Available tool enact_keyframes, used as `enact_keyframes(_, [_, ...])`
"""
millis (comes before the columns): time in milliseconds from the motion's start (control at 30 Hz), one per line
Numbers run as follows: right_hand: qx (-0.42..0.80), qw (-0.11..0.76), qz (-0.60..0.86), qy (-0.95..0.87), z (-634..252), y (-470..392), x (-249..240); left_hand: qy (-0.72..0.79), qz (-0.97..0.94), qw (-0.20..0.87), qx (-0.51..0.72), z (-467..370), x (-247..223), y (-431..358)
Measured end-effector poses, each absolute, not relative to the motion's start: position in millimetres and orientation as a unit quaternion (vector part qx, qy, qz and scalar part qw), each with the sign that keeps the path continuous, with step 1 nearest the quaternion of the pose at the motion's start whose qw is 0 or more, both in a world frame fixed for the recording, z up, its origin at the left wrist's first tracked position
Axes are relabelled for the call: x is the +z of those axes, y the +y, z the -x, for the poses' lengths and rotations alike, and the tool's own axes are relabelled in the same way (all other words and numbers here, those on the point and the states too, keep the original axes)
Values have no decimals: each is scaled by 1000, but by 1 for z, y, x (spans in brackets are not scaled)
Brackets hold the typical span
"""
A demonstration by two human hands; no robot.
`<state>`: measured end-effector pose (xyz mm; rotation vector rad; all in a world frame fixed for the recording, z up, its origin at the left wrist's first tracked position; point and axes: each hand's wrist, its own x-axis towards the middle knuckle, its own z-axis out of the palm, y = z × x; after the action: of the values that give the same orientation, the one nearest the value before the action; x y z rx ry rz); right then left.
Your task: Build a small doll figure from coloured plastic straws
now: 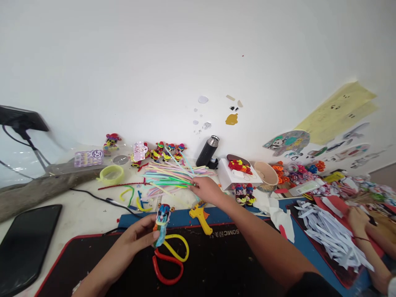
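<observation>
Upright in my left hand [140, 238], between thumb and fingers, is a small blue fuzzy figure [161, 220] with a red and blue top. My right hand [206, 189] reaches to the right end of a pile of pastel and green pipe cleaners [168, 177]; its fingertips are pressed together around green stems. Below the figure, a yellow loop [182, 246] and a red loop [168, 277] rest on the black mat [222, 264]. A yellow glue gun [201, 218] lies between my hands at the mat's back edge.
Behind the pile stand several colourful figures [160, 152] and a black thermos [208, 152]. A white box [227, 178] and round container [266, 175] are right. Green tape [111, 175] and a tablet [29, 243] are left. Another person's hand [357, 220] is beside paper strips [331, 235].
</observation>
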<state>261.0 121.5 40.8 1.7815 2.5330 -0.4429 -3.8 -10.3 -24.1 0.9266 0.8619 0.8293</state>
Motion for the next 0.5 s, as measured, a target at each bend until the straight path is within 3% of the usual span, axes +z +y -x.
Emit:
enact_keyframes(167, [-237,-37,-543,805,-258,100,40,348,-463,759,298,2,-10,-15])
enact_keyframes(500, [-281,45,-509,812,-241,68,38,308,-500,771,246,0,-5,-18])
